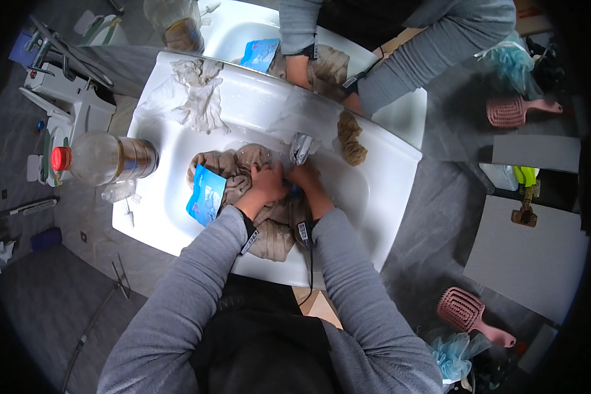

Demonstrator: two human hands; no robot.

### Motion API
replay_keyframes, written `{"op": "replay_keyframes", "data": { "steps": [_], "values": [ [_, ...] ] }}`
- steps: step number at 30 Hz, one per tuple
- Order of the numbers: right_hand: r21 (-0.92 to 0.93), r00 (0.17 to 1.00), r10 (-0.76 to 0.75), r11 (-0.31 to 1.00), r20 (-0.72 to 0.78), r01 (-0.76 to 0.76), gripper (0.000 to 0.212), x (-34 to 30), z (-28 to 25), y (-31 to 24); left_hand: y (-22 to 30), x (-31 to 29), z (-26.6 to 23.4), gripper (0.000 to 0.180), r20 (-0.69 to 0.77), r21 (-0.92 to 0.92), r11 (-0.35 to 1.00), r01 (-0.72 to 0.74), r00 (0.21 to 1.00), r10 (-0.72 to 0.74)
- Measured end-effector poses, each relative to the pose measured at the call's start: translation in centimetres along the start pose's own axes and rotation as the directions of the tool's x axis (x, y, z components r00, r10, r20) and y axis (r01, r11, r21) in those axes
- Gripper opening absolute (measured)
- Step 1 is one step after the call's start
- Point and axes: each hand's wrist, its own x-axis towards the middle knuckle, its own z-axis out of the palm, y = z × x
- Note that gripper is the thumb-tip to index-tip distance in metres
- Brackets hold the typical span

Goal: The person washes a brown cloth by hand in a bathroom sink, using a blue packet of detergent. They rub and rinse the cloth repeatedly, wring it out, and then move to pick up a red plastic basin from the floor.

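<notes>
A wet, bunched brown-grey garment lies in the white sink, with one end hanging over the near rim. My left hand is closed on its folds, fingers bent into the fabric. Just to the right, my right hand curls in against the same garment below the metal faucet; its fingertips are partly hidden. Against the cloth's left side leans a blue packet. A black cable runs down from the band on my right wrist.
On the left rim lies a big clear bottle with a red cap. White and grey cloths drape the back left corner; a crumpled brown cloth sits back right. Behind is a mirror. A pink hairbrush lies to the right.
</notes>
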Motion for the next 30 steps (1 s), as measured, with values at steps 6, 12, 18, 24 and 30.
{"op": "replay_keyframes", "data": {
  "steps": [6,12,18,24,30],
  "values": [
    [-0.135,0.983,0.142,0.978,-0.116,-0.157,0.025,-1.8,2.4,0.6,0.1,0.1,0.2,0.049,0.149,0.275,0.955,-0.110,0.986,0.071],
    [0.076,0.962,-0.112,0.988,-0.250,0.135,0.024,1.3,4.6,-0.5,0.1,-0.1,-0.1,0.051,0.097,0.157,0.988,0.002,0.995,-0.017],
    [0.635,0.968,-0.155,0.732,-0.198,0.247,0.023,-2.2,-0.2,3.2,-1.0,1.0,-1.4,0.032,-0.153,-0.680,0.702,-0.211,0.977,0.146],
    [0.603,0.972,-0.144,0.764,-0.185,0.228,0.023,-6.6,-4.7,2.4,2.3,-3.0,-3.1,0.017,-0.460,-0.428,0.879,-0.212,0.888,-0.011],
    [0.629,0.974,-0.057,0.755,-0.217,0.185,0.024,-8.8,-7.9,2.3,4.0,-6.0,-6.9,0.022,-0.410,-0.468,0.879,-0.092,0.904,-0.123]
  ]
}}
